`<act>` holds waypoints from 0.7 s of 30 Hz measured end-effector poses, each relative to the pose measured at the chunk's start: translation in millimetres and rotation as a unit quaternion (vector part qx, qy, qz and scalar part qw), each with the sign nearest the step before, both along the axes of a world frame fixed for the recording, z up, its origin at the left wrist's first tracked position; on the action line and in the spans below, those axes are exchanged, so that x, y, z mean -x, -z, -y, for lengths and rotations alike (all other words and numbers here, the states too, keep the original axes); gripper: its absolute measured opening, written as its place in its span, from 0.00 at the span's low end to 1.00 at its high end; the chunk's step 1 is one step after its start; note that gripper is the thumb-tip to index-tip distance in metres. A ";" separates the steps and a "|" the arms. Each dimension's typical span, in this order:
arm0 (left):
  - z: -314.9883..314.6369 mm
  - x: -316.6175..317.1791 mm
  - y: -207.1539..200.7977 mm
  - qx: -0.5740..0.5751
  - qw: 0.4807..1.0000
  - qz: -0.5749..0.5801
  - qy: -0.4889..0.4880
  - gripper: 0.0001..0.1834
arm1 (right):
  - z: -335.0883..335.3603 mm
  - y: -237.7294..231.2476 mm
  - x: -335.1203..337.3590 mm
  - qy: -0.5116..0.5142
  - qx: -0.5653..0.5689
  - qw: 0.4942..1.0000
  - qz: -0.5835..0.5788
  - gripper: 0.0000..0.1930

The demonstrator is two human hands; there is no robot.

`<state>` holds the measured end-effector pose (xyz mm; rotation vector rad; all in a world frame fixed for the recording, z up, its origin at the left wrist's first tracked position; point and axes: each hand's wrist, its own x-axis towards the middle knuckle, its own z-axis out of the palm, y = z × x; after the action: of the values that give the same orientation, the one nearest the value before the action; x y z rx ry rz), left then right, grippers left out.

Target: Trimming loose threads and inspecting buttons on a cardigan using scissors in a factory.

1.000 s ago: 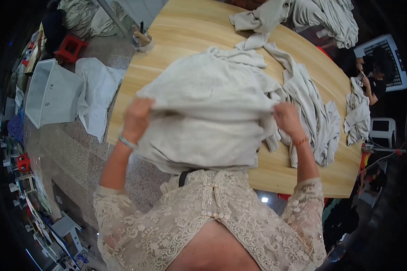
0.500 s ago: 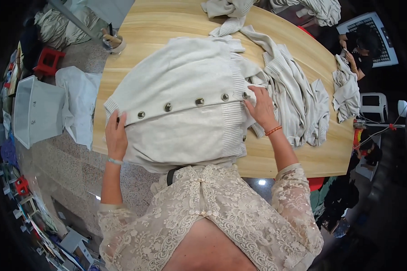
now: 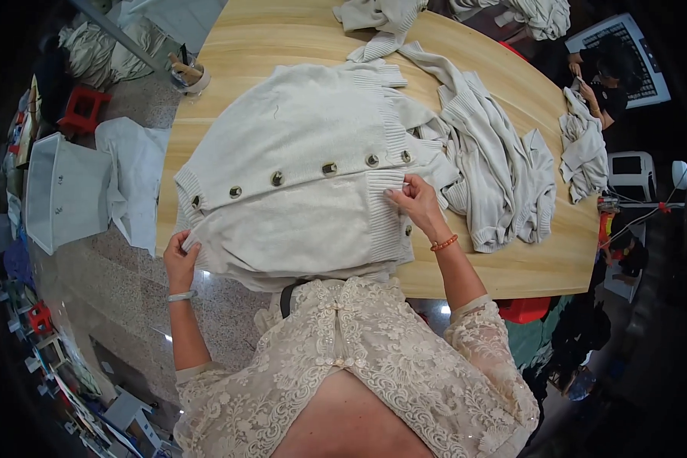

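Note:
A cream knitted cardigan (image 3: 305,130) lies spread on the wooden table in front of me, its row of dark buttons running crosswise along the front band. Its ribbed hem points right and its narrower ribbed edge left. At the near left corner, my left hand (image 3: 180,263) has its fingers closed on the ribbed edge of the front panel. My right hand (image 3: 421,208) pinches the hem ribbing at the right, just below the end button, with thumb and forefinger. Beneath lie more layers of the same cream knit, mostly covered; another button shows near the right hand.
More cream knitwear is heaped on the wooden table (image 3: 572,259) to the right, including a crumpled garment (image 3: 496,168). A clear cup of tools (image 3: 191,75) stands at the far left edge. A white bin (image 3: 65,191) is left of the table; a person (image 3: 611,80) handles knitwear at the far right.
My left hand has moved down and left from the button band to the near corner. My right hand has come down and left onto the hem. The button at the left end is now uncovered.

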<state>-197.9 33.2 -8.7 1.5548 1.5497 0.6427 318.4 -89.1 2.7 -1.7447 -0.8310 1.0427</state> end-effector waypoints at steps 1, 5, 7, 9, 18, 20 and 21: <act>0.7 1.3 -1.9 0.011 0.999 0.038 -0.010 0.20 | 1.6 -2.6 1.6 -0.014 0.013 1.000 -0.024 0.13; -0.4 9.2 -7.5 0.055 0.990 0.127 -0.039 0.19 | 8.3 -2.9 -2.8 0.010 -0.022 0.999 -0.031 0.11; -0.2 3.3 -17.8 0.071 0.984 0.156 -0.049 0.17 | 9.7 -27.1 -12.8 0.032 -0.085 0.996 -0.025 0.10; 0.1 -13.9 -41.3 0.086 0.977 0.194 -0.027 0.15 | 19.1 -47.7 -41.0 0.060 -0.136 0.988 -0.027 0.09; -16.1 -71.8 -15.2 0.040 0.978 0.203 0.000 0.10 | -5.4 -50.4 -53.9 0.099 -0.106 0.902 0.408 0.14; -14.4 -66.9 -8.5 0.060 0.980 0.190 -0.013 0.13 | -21.0 -70.8 12.3 0.021 -0.099 0.933 0.345 0.17; -12.4 -64.8 -7.9 0.063 0.979 0.192 -0.011 0.13 | -28.4 -69.7 44.5 -0.040 -0.108 0.951 0.286 0.16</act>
<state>-133.1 45.7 -0.9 1.2354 1.2902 0.7895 274.0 -60.7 72.4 -1.8524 -1.3294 0.4614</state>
